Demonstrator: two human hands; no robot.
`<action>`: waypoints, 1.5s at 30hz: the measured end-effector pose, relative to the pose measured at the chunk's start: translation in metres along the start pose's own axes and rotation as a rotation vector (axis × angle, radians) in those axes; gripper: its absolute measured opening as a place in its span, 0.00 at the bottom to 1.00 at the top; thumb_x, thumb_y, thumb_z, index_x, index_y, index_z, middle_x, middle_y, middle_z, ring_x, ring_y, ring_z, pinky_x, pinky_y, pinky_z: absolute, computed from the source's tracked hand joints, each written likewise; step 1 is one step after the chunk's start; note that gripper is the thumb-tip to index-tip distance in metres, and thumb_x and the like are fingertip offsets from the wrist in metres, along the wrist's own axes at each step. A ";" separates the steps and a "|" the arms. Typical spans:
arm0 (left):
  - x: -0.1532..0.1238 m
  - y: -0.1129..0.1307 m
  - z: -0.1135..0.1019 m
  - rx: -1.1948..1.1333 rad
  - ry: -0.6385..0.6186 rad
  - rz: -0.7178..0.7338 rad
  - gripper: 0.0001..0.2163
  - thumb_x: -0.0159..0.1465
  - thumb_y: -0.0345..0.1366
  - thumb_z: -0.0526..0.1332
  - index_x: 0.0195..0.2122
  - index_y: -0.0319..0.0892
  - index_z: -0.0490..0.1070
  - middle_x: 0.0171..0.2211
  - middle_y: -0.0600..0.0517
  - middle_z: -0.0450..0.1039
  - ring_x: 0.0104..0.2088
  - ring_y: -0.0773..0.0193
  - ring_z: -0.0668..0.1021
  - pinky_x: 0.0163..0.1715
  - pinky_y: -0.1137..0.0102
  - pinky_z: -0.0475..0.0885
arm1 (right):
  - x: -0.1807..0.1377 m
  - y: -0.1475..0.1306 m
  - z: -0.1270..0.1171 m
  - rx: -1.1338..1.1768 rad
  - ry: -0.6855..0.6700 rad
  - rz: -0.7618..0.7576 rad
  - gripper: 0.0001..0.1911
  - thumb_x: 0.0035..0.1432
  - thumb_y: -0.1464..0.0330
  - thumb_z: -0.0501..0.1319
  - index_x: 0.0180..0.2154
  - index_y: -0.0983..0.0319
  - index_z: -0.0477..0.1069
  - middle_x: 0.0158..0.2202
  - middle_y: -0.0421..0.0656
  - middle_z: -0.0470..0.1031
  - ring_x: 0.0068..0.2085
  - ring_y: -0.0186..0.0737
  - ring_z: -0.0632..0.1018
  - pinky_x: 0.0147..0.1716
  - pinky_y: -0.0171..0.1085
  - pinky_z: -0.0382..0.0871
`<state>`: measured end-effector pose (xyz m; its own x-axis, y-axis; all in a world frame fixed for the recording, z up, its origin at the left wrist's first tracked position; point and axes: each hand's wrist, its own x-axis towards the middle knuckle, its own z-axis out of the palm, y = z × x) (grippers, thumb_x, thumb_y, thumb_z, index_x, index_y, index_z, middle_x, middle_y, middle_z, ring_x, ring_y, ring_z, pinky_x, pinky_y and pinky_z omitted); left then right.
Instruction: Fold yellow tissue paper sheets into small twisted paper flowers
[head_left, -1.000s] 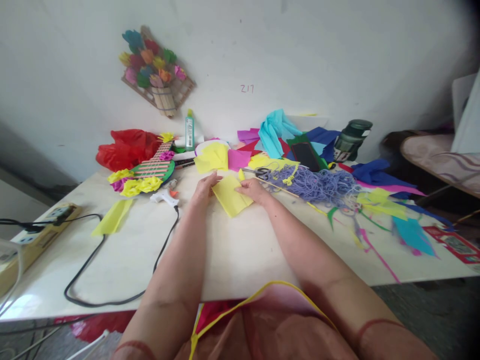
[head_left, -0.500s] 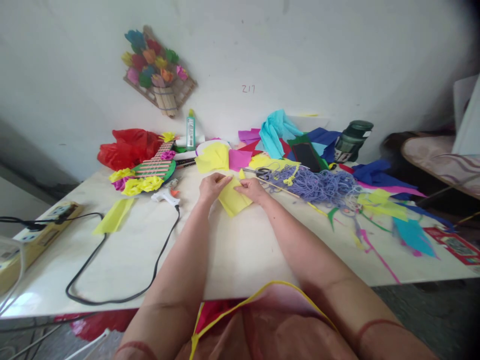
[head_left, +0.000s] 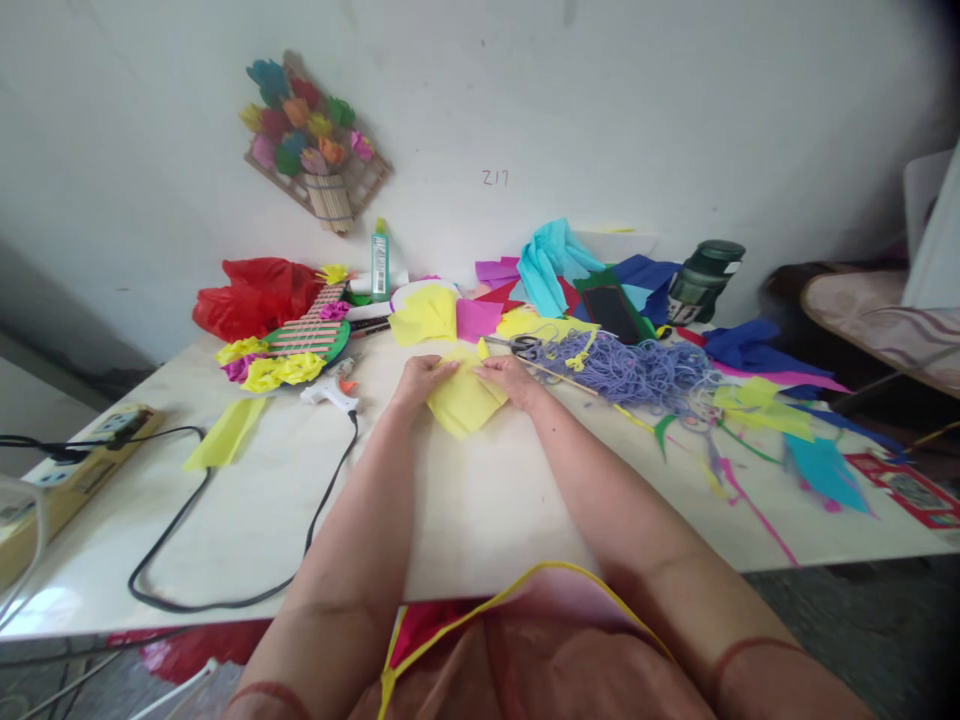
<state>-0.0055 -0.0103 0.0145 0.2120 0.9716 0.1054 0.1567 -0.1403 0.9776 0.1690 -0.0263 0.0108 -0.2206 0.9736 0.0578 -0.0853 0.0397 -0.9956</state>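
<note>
A folded yellow paper sheet (head_left: 463,404) lies on the pale table (head_left: 480,510) in front of me. My left hand (head_left: 418,381) pinches its upper left edge with curled fingers. My right hand (head_left: 511,381) grips its upper right edge, fingers closed on the paper. Both forearms reach out across the table. Just beyond the hands lie more yellow paper (head_left: 424,316) and pink paper (head_left: 477,318), with scissors (head_left: 517,344) close to my right hand.
A white glue gun (head_left: 330,396) with a black cord (head_left: 225,560) lies left of my hands. Purple yarn (head_left: 630,370), coloured paper scraps and a dark green jar (head_left: 702,280) crowd the right. A power strip (head_left: 75,470), a red bag (head_left: 251,295) and a glue bottle (head_left: 379,260) sit left and back.
My left hand moved from the sheet's left side onto its top edge, then shifted slightly. The yellow sheet has been folded and gathered smaller between both hands.
</note>
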 end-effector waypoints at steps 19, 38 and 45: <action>0.000 -0.012 -0.012 -0.253 -0.269 -0.081 0.18 0.47 0.42 0.65 0.37 0.37 0.72 0.27 0.50 0.75 0.26 0.63 0.76 0.29 0.69 0.70 | 0.006 0.007 -0.005 0.178 0.018 0.007 0.13 0.36 0.68 0.65 0.30 0.63 0.75 0.25 0.39 0.75 0.26 0.33 0.73 0.32 0.35 0.65; -0.002 -0.004 -0.011 -0.427 -0.208 -0.121 0.14 0.46 0.34 0.64 0.35 0.38 0.74 0.27 0.50 0.75 0.26 0.64 0.76 0.29 0.70 0.69 | 0.006 0.005 -0.006 0.214 0.047 0.019 0.12 0.36 0.72 0.62 0.29 0.61 0.76 0.26 0.39 0.76 0.28 0.35 0.73 0.33 0.36 0.64; -0.003 -0.003 -0.011 -0.400 -0.216 -0.129 0.11 0.46 0.34 0.64 0.32 0.39 0.74 0.26 0.50 0.75 0.26 0.64 0.76 0.28 0.70 0.68 | 0.005 0.004 -0.005 0.185 0.052 0.006 0.10 0.36 0.72 0.60 0.27 0.62 0.74 0.24 0.38 0.75 0.27 0.34 0.72 0.32 0.35 0.63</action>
<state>-0.0171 -0.0111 0.0134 0.4173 0.9086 -0.0199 -0.1806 0.1043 0.9780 0.1723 -0.0203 0.0064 -0.1712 0.9843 0.0433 -0.2621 -0.0031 -0.9650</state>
